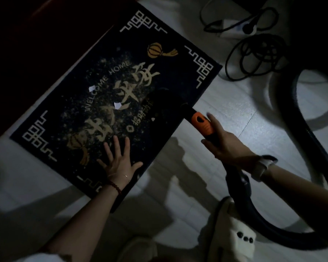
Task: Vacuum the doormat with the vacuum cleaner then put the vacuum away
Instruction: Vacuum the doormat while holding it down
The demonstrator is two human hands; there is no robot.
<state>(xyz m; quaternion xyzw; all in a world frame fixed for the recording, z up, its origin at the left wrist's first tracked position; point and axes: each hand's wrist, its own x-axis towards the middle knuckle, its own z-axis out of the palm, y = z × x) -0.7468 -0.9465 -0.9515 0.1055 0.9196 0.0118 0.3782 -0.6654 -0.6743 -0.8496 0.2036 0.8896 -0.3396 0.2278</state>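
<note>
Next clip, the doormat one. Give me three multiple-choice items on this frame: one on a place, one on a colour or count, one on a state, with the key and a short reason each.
1. Where does the left hand lie?
A. flat on the doormat
B. on the hose
C. on the floor

2. What colour is the grip on the vacuum tube?
A. blue
B. orange
C. green

3. What state is the right hand in?
A. hanging free
B. flat on the floor
C. holding the tube at the grip

Key: 1 A, the fingers are spread on the mat's near edge. 2 B, the sleeve shows bright orange against the black tube. 3 C, the fingers wrap round the tube beside the orange sleeve.
</note>
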